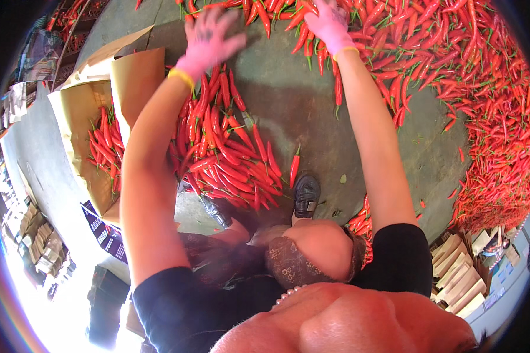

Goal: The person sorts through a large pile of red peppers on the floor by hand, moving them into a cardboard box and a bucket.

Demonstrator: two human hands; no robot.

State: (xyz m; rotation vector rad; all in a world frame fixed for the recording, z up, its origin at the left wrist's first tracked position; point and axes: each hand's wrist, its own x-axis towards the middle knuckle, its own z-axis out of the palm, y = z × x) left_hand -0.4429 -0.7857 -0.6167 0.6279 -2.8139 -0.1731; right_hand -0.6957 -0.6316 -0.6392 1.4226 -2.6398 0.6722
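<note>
My left hand [213,39], in a pink glove with a yellow cuff, is blurred and has its fingers apart. It hovers over the floor just beyond a heap of red chili peppers [229,163] that lies by my feet, stems still on many of them. At the top edge, my right hand [330,27] in a matching glove reaches onto the near rim of a much larger spread of red chilies [406,39]. The picture cuts off its fingertips, so whether it grips any pepper is unclear. A single chili [295,167] rests near the toe of my shoe.
To the left, an open brown paper-lined box [81,145] holds more chilies, with a dark plastic crate [101,234] beside it. Stacked brown paper bags or cartons [461,273] stand at the lower right. My black shoe [307,194] is on the concrete floor [274,97].
</note>
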